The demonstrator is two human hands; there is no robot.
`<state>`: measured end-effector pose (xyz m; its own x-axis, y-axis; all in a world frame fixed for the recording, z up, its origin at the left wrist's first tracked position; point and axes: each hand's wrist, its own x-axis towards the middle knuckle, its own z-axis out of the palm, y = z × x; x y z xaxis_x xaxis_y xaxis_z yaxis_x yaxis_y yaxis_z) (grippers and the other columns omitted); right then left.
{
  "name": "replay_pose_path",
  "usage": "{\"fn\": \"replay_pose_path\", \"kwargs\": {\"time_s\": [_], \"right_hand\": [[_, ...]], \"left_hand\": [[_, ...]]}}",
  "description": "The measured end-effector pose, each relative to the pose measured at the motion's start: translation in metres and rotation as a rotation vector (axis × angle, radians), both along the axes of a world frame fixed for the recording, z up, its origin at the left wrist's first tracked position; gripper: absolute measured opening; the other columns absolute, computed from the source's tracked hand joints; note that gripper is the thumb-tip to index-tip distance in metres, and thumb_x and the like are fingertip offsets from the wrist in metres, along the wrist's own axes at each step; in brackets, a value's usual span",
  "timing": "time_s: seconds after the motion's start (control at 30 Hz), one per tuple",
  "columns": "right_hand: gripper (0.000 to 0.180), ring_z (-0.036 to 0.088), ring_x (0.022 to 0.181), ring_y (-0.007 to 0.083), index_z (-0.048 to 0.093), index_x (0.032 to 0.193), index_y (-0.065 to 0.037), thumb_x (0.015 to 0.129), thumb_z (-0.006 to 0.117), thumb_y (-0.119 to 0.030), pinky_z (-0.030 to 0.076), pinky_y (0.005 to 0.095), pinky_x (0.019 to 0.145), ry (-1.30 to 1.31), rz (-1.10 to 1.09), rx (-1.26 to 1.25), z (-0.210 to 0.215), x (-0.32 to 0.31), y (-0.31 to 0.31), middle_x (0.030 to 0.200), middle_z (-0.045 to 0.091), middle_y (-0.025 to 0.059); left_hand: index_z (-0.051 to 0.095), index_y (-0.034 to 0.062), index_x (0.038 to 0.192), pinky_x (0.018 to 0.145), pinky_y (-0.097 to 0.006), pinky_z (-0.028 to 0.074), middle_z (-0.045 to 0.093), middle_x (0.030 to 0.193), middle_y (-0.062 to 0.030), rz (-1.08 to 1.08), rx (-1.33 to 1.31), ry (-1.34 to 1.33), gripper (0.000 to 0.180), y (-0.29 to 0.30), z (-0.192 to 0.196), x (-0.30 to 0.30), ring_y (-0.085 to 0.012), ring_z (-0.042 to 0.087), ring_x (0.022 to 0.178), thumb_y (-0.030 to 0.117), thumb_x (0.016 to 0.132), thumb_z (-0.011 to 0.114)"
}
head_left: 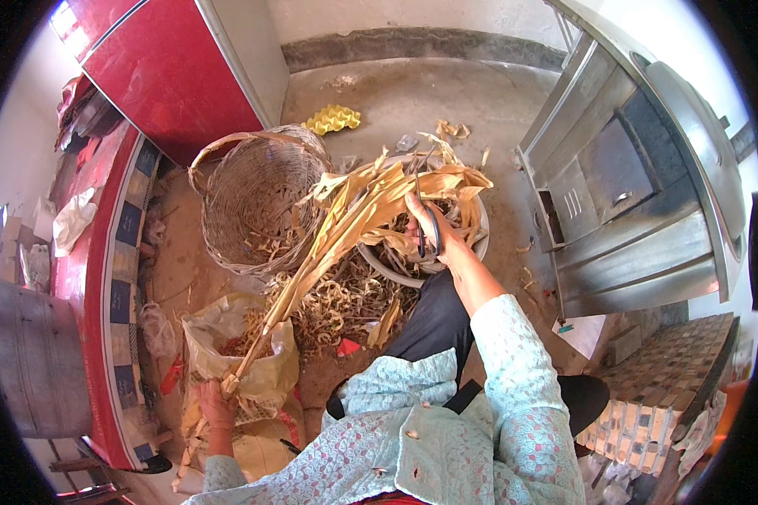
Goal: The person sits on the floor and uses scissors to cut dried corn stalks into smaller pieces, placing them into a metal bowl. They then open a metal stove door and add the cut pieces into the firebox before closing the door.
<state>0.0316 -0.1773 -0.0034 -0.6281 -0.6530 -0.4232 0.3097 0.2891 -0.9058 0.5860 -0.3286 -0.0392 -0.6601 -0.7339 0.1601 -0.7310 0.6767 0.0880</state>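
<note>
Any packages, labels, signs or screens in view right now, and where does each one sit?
Plastic bag: on the floor by the left hand, crumpled, pale yellowish, open on top.
Red wrapper scrap: on the floor among dry husk cuttings, small, torn.
Cardboard boxes: far left edge, brown, stacked.
White paper sheet: floor at right, below the metal stove.
No screens or signs visible.

I'm counting two hands: left hand [216,406], right hand [440,238]. I'm seeing one pair of scissors [427,232], one wicker basket [253,198], one round basin [480,240], one plastic bag [265,374], one dry corn stalk [328,236], one yellow tray piece [333,119].
</note>
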Motion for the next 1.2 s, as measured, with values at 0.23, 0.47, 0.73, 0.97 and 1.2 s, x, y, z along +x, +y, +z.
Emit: {"fn": "replay_pose_path", "kwargs": {"time_s": [0.23,0.47,0.73,0.97,1.2], "right_hand": [[0.081,0.049,0.052,0.0090,0.051,0.102,-0.002,0.068,0.052,-0.076,0.043,0.0225,0.044,-0.023,-0.016,0.025,0.001,-0.003,-0.002,0.066,0.049,0.0015],[0.064,0.040,0.038,0.0065,0.055,0.087,0.000,0.077,0.058,-0.063,0.032,0.0217,0.033,0.034,-0.100,-0.012,0.011,0.003,0.006,0.052,0.043,-0.0029],[0.064,0.048,0.036,0.0146,0.054,0.088,0.003,0.077,0.060,-0.060,0.040,0.0266,0.033,-0.075,-0.179,-0.114,0.012,0.013,0.004,0.051,0.046,0.0024],[0.069,0.054,0.078,0.0110,0.046,0.109,-0.003,0.080,0.051,-0.065,0.045,0.0236,0.067,0.076,0.158,-0.116,0.014,0.036,0.001,0.079,0.049,0.0022],[0.100,0.058,0.081,0.0174,0.042,0.124,0.003,0.071,0.039,-0.082,0.048,0.0302,0.071,0.290,0.450,-0.020,0.007,0.039,-0.006,0.100,0.057,0.0132]], "left_hand": [[0.050,0.0046,0.091,0.080,-0.045,0.037,0.052,0.088,-0.0149,-0.006,0.037,0.035,0.043,0.013,0.006,-0.003,-0.0362,0.047,0.086,0.003,0.053,0.069],[0.048,0.0040,0.089,0.081,-0.045,0.036,0.050,0.087,-0.0153,-0.076,-0.022,0.071,0.043,0.010,0.005,-0.007,-0.0369,0.046,0.086,0.002,0.052,0.070],[0.048,0.0051,0.088,0.081,-0.044,0.036,0.051,0.084,-0.0139,0.006,-0.069,0.031,0.043,0.009,0.018,-0.023,-0.0356,0.047,0.086,0.004,0.053,0.073],[0.049,0.0060,0.089,0.078,-0.041,0.037,0.054,0.087,-0.0118,0.002,-0.137,0.057,0.047,-0.003,0.039,-0.067,-0.0318,0.049,0.085,0.009,0.052,0.078],[0.050,0.0067,0.088,0.077,-0.041,0.037,0.055,0.084,-0.0082,-0.036,-0.176,0.071,0.047,-0.005,0.036,-0.094,-0.0293,0.051,0.083,0.010,0.051,0.078]]}}
